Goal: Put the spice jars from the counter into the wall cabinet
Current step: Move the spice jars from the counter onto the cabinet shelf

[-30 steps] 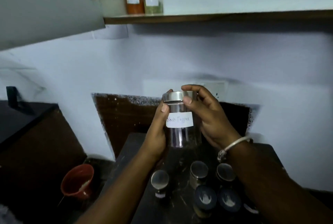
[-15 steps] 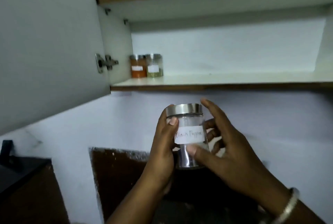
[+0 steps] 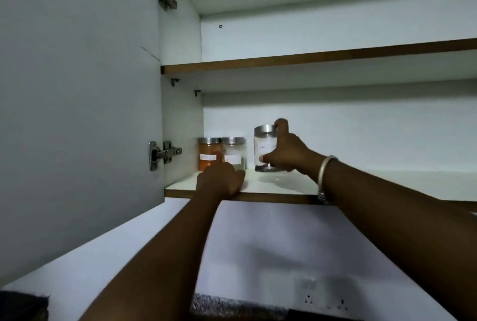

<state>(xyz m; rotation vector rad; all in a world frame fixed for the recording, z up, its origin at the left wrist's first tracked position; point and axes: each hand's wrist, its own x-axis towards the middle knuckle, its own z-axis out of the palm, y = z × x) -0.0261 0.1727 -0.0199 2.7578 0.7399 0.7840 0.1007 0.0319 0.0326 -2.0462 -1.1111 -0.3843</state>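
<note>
jar (image 3: 265, 149) now up on shelf (image 3: 278, 185), right hand (image 3: 286, 151) gripping.

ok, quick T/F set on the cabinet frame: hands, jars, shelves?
1. The right hand holds the pepper jar. True.
2. The left hand holds a jar. False: it rests on the lower shelf edge.
3. Two jars stand at the shelf's left end: orange jar, pale jar. True.
4. The upper shelf holds jars. False: none show there.
5. The door is shut. False: it is open.
</note>
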